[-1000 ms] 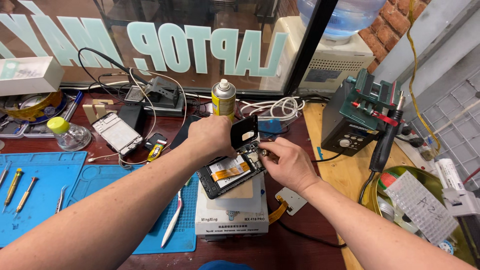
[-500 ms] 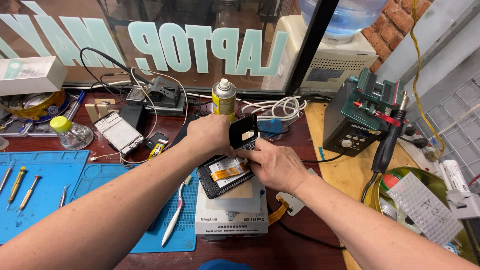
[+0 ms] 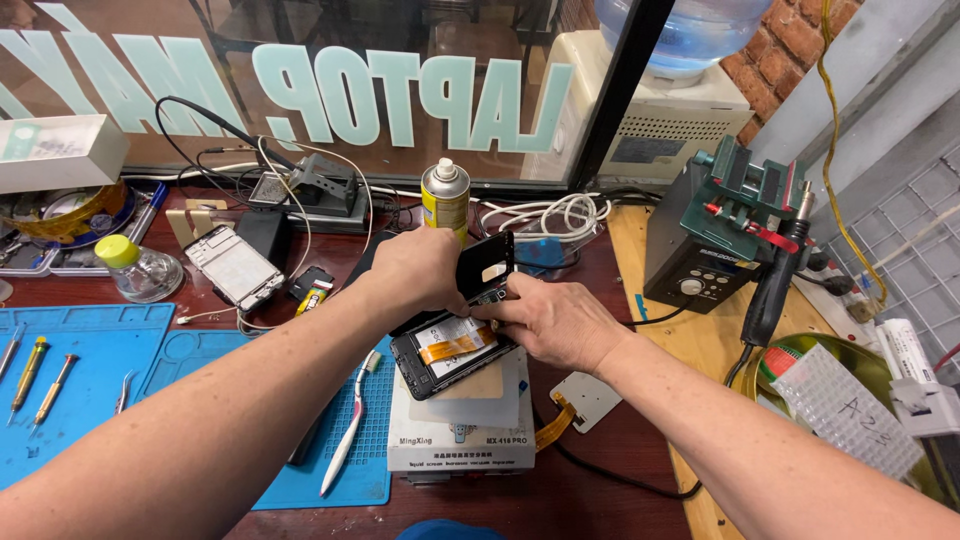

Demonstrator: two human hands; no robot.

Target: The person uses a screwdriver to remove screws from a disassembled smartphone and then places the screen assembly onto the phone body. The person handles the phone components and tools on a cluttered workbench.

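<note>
The left hand is clamped over the top end of an opened black smartphone, fingers curled around a thin black rear cover panel that stands tilted up off the phone body like a half-open book. The right hand comes in from the other side, fingertips pinched tight at the seam where that panel meets the frame, probably steadying it so the cover can hinge away without tugging anything inside (hard to see what's exactly between the fingertips, so can't say if it's a tool or just nails). Inside the phone you can see an orange flat ribbon cable lying across a pale battery.

The phone rests directly under both hands on a white box-shaped heating pad machine, which makes a raised, flat work platform. Just left of the left forearm a white toothbrush lies on the blue silicone repair mat. Beyond the left hand stands a yellow-and-silver spray can, within easy grab range. Out past the right hand, to its right, sits a dark green soldering station, and near the right wrist a small white part with an orange flex tail.
</note>
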